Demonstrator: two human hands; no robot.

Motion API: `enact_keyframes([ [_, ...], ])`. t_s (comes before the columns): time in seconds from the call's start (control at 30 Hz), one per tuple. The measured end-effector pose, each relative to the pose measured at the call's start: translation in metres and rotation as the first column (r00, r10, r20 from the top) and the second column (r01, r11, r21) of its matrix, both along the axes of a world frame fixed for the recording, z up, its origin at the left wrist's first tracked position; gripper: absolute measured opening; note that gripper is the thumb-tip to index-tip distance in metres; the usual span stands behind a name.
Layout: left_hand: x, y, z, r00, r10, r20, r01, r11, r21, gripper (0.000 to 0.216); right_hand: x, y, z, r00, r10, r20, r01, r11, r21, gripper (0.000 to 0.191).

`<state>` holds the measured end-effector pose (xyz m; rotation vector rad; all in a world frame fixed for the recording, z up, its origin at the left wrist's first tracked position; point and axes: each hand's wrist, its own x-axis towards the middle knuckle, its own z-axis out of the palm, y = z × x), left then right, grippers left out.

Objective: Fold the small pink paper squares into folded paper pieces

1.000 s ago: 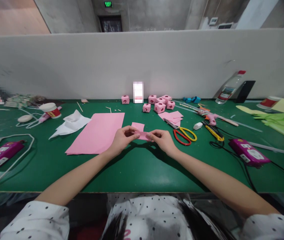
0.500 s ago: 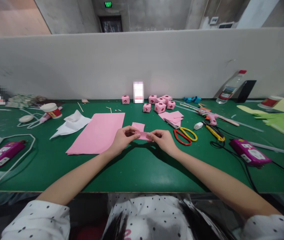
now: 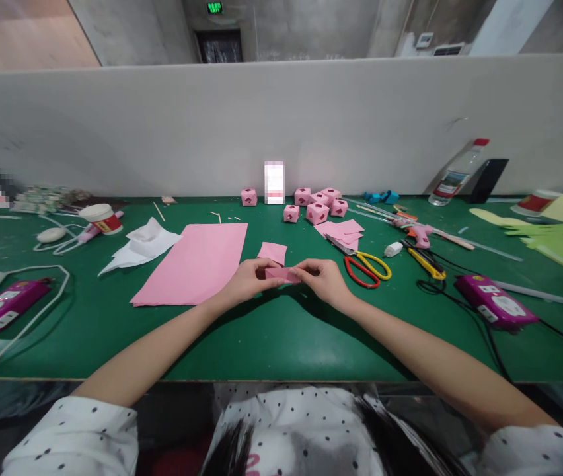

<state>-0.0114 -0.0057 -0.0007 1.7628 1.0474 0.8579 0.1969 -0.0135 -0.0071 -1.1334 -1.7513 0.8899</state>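
Observation:
Between my two hands is a small strip-like piece of pink paper (image 3: 282, 273), held just above the green table. My left hand (image 3: 252, 277) pinches its left end, with fingertips pressed together. At the other end, my right hand (image 3: 320, 276) grips the paper between thumb and fingers. Right behind them a pink paper square (image 3: 272, 252) lies flat on the table. To the left is a stack of large pink paper sheets (image 3: 197, 261), close to my left wrist. Scissors (image 3: 367, 266) with red and yellow handles lie right of my right hand, their blades by pink paper pieces (image 3: 345, 231).
Several folded pink paper cubes (image 3: 317, 212) stand at the back, near an upright phone (image 3: 275, 182). A glue gun (image 3: 417, 233), a yellow cutter (image 3: 427, 263) and a purple power strip (image 3: 495, 303) lie right. Crumpled white tissue (image 3: 145, 243) and a paper cup (image 3: 102, 219) are left.
My hands and the pink paper strip have shifted slightly toward me, with the left fingers a little further right along it. More of the square behind shows.

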Motion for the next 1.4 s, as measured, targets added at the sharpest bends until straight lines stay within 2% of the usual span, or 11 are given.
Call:
enact_keyframes([
  [0.17,0.001,-0.001,0.002,0.997,-0.004,-0.082,0.013,0.994,0.108,0.034,-0.001,-0.001,-0.001,0.999,0.026,0.019,-0.026,1.0,0.001,0.027],
  [0.27,0.001,-0.001,0.004,0.996,-0.019,-0.084,0.027,0.996,0.09,0.041,-0.003,-0.001,-0.003,1.0,0.024,-0.017,-0.025,0.999,-0.028,0.027],
  [0.43,0.001,-0.002,0.005,1.0,0.013,-0.01,-0.012,0.997,0.07,0.043,-0.006,0.0,-0.003,0.972,0.106,-0.208,-0.149,0.967,-0.208,0.04],
  [0.53,0.001,-0.004,0.007,0.998,0.057,0.018,-0.058,0.993,0.098,0.04,-0.007,-0.001,-0.003,0.967,0.152,-0.204,-0.205,0.94,-0.273,0.044],
  [0.77,0.002,-0.005,0.007,0.999,0.046,-0.016,-0.042,0.98,0.195,0.037,-0.005,0.002,-0.005,0.978,0.146,-0.147,-0.181,0.948,-0.261,0.043],
  [1.0,0.004,-0.006,0.008,1.0,0.025,-0.017,-0.021,0.983,0.18,0.035,-0.002,0.006,-0.01,0.979,0.199,-0.049,-0.204,0.966,-0.159,0.04],
  [1.13,0.003,-0.006,0.008,0.999,0.028,-0.032,-0.02,0.974,0.227,0.037,0.0,0.008,-0.009,0.986,0.163,-0.041,-0.168,0.971,-0.169,0.041],
  [1.27,0.003,-0.007,0.008,0.998,0.028,-0.064,-0.012,0.973,0.23,0.037,0.001,0.01,-0.008,0.973,0.227,-0.042,-0.231,0.949,-0.216,0.039],
  [1.4,0.004,-0.006,0.004,0.997,0.027,-0.077,-0.009,0.972,0.234,0.035,0.003,0.011,-0.007,0.964,0.264,-0.034,-0.266,0.946,-0.184,0.034],
])
